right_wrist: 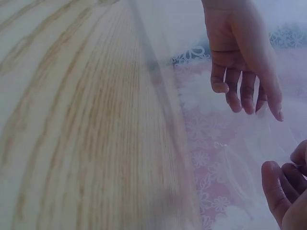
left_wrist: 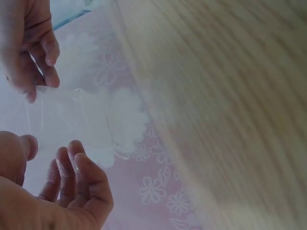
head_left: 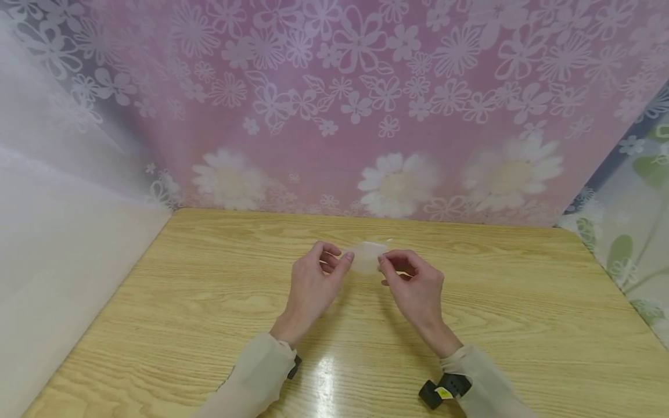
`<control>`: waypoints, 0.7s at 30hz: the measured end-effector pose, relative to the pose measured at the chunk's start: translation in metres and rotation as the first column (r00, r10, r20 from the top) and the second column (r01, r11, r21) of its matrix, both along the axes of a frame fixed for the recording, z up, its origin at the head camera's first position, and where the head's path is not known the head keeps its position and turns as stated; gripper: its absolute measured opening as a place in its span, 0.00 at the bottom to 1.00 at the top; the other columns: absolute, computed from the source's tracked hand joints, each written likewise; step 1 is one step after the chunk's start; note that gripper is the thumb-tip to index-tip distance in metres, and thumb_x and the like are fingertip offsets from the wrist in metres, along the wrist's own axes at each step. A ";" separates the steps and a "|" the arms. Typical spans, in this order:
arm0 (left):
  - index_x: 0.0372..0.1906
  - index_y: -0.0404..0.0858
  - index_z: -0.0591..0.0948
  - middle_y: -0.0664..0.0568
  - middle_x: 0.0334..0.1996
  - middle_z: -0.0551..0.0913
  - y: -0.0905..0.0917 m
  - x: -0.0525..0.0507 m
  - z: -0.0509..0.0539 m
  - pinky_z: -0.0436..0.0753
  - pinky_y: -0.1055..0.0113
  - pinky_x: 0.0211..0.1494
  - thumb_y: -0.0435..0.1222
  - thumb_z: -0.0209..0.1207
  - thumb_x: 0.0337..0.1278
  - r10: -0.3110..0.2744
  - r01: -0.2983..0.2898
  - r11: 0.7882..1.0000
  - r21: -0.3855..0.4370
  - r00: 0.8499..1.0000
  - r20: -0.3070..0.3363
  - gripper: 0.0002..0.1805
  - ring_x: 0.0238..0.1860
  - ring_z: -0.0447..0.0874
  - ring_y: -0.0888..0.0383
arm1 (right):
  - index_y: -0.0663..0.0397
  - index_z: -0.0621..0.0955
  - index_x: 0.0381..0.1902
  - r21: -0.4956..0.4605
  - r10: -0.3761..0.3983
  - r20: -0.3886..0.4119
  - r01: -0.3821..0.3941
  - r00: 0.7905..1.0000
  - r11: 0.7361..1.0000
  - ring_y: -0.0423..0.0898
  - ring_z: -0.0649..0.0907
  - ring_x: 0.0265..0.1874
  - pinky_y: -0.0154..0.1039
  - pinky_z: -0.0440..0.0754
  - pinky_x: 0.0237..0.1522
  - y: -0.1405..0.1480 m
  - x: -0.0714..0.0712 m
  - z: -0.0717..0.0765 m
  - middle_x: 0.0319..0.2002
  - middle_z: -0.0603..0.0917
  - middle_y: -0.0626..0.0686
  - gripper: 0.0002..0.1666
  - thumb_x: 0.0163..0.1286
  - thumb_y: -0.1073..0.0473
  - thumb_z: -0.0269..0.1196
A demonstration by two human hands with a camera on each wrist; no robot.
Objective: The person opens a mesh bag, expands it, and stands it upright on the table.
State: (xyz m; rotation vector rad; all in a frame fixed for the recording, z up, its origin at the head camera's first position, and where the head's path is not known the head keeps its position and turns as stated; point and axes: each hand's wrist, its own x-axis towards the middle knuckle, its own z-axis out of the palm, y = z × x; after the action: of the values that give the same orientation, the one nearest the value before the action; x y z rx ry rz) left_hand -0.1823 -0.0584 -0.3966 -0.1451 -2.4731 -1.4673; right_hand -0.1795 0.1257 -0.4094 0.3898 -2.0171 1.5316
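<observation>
A thin, clear plastic film (head_left: 367, 259), perhaps a small bag, is stretched between the two hands above the table. My left hand (head_left: 315, 283) holds its left edge between thumb and fingers. At the opposite edge my right hand (head_left: 416, 288) pinches the film with thumb and forefinger. In the left wrist view the plastic film (left_wrist: 74, 120) looks roughly rectangular, with creases and a raised seam along one side. The right wrist view shows the film only faintly against the flowered curtain, and the left hand's (right_wrist: 244, 55) fingers point down toward it.
A wood-grain table (head_left: 219, 302) lies under both hands. Behind it hangs a pink curtain (head_left: 313, 151) with white flowers. A white sheet (head_left: 68, 232) borders the left side, a leaf-patterned one (head_left: 627, 232) the right. Black devices (head_left: 444, 390) are strapped at the wrists.
</observation>
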 end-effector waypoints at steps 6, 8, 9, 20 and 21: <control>0.43 0.43 0.83 0.54 0.35 0.89 0.001 -0.002 0.000 0.87 0.68 0.41 0.45 0.65 0.67 -0.022 0.023 0.998 0.055 1.000 -0.021 0.10 0.36 0.88 0.61 | 0.58 0.87 0.37 -0.025 0.032 0.036 -0.031 0.999 0.999 0.34 0.88 0.29 0.34 0.88 0.27 -0.002 0.000 0.001 0.32 0.90 0.57 0.03 0.66 0.68 0.71; 0.42 0.42 0.83 0.53 0.35 0.88 0.002 -0.002 0.000 0.87 0.70 0.40 0.41 0.66 0.66 -0.032 0.035 0.997 0.071 0.999 -0.041 0.07 0.36 0.88 0.60 | 0.58 0.86 0.36 -0.037 0.035 0.048 -0.033 0.998 0.999 0.36 0.89 0.28 0.34 0.88 0.27 -0.002 0.000 0.000 0.32 0.90 0.58 0.03 0.65 0.69 0.71; 0.42 0.42 0.83 0.52 0.35 0.88 0.002 -0.001 0.000 0.86 0.70 0.39 0.39 0.66 0.66 -0.035 0.039 0.996 0.077 0.998 -0.052 0.06 0.36 0.87 0.60 | 0.59 0.86 0.36 -0.042 0.034 0.054 -0.032 0.998 0.999 0.37 0.89 0.28 0.34 0.88 0.26 -0.003 0.000 0.000 0.32 0.90 0.58 0.04 0.65 0.69 0.71; 0.36 0.38 0.82 0.49 0.32 0.86 0.006 0.001 -0.001 0.86 0.72 0.36 0.28 0.66 0.61 -0.113 0.128 0.990 0.056 0.970 -0.213 0.04 0.33 0.86 0.58 | 0.61 0.80 0.31 -0.023 -0.044 0.084 0.046 0.995 0.999 0.42 0.89 0.24 0.29 0.85 0.23 -0.004 0.002 -0.001 0.27 0.89 0.57 0.08 0.65 0.69 0.71; 0.36 0.38 0.82 0.49 0.33 0.86 0.006 0.001 -0.001 0.87 0.72 0.36 0.28 0.66 0.60 -0.115 0.129 0.990 0.053 0.969 -0.218 0.04 0.33 0.86 0.58 | 0.62 0.80 0.30 -0.028 -0.049 0.090 0.052 0.995 0.998 0.42 0.89 0.24 0.29 0.85 0.23 -0.004 0.002 -0.001 0.27 0.88 0.58 0.09 0.65 0.69 0.71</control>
State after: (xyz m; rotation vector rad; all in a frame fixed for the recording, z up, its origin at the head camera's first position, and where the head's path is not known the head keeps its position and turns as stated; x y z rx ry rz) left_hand -0.1810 -0.0525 -0.3980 -0.4270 -2.2757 -1.4938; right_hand -0.1777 0.1220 -0.4105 0.2608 -2.0530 1.5718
